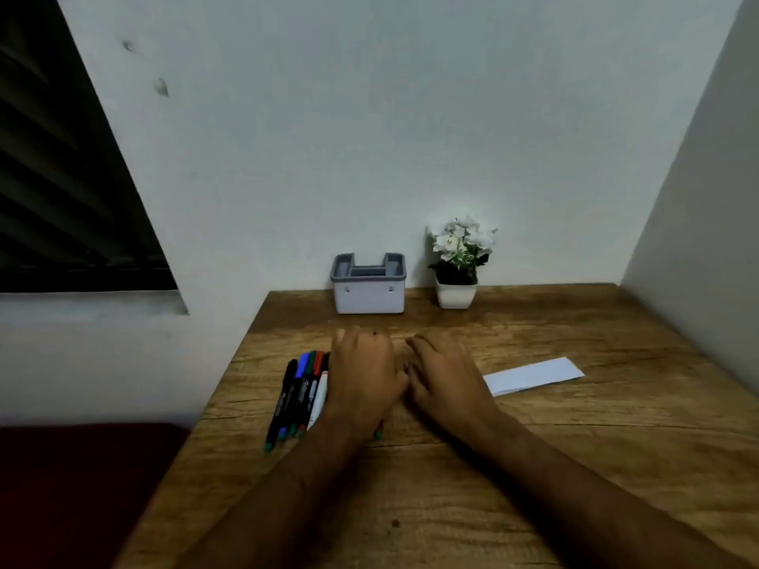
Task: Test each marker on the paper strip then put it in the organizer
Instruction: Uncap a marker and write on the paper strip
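Several markers (300, 398) lie side by side at the table's left edge, with black bodies and coloured caps and ends. My left hand (363, 375) lies just right of them with its fingers curled down. It covers one more marker, whose green end (378, 435) pokes out below the palm. My right hand (445, 381) rests palm down on the table beside it, fingers relaxed, thumb touching the left hand. The white paper strip (534, 375) lies flat to the right of my right hand. The grey-rimmed white organizer (368, 299) stands at the back, against the wall.
A small white pot with white flowers (456, 264) stands right of the organizer. The wooden table (575, 466) is bounded by a wall behind and a wall on the right. Its left edge drops off next to the markers.
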`<state>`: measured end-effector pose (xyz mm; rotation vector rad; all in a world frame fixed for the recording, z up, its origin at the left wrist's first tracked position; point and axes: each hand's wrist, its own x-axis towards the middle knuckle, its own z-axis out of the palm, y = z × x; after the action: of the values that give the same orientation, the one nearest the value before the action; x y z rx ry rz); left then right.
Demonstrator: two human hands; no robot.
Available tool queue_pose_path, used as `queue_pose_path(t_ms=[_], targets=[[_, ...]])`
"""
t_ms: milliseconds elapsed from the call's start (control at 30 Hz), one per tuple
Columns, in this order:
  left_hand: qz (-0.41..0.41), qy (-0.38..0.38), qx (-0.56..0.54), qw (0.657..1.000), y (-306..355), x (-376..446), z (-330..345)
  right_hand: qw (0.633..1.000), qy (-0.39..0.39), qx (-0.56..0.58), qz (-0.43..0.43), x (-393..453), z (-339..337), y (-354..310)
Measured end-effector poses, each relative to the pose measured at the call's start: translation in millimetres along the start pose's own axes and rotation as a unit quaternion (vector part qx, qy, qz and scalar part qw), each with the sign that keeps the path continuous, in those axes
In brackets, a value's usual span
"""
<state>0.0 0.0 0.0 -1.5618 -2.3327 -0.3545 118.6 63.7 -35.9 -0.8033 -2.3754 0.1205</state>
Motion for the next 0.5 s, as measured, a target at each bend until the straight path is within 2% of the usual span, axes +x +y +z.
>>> queue_pose_path(t_ms=[167,500], targets=[[-0.006,-0.02,-0.006,1.0,-2.1,-0.8,9.9,0.998,-0.06,-0.001,0.025,-1.6,1.9,-0.3],[-0.023,-0.03,-0.071,0.997,8.0,7.9,5.8,0.995,-0.037,0.071,0.062,4.3,-9.0,0.6]])
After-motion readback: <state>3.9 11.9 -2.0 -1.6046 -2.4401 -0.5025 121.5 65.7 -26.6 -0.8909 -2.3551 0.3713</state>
